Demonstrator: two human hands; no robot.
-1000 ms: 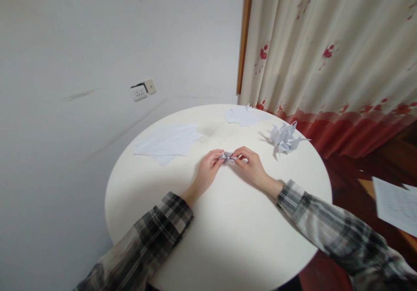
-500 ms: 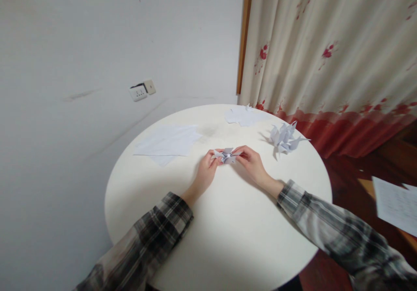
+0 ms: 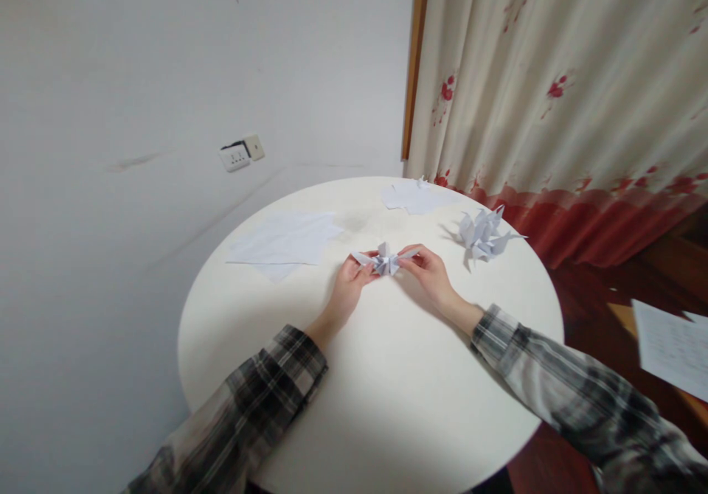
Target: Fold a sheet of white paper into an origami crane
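A small folded white paper crane (image 3: 384,260) is held just above the round white table (image 3: 387,405), near its middle. My left hand (image 3: 347,289) pinches the crane's left wing. My right hand (image 3: 430,273) pinches its right wing. The wings are spread out sideways and a pointed tip stands up in the middle. Both arms wear plaid sleeves.
A stack of flat white sheets (image 3: 287,242) lies left of my hands. More paper (image 3: 412,197) lies at the table's far edge. A cluster of folded cranes (image 3: 484,233) sits to the right. A flowered curtain (image 3: 553,103) hangs behind, and a wall socket (image 3: 242,153) is at the left.
My hands have moved apart and lifted slightly, pulling the crane's wings outward so the folded piece has opened up wider.
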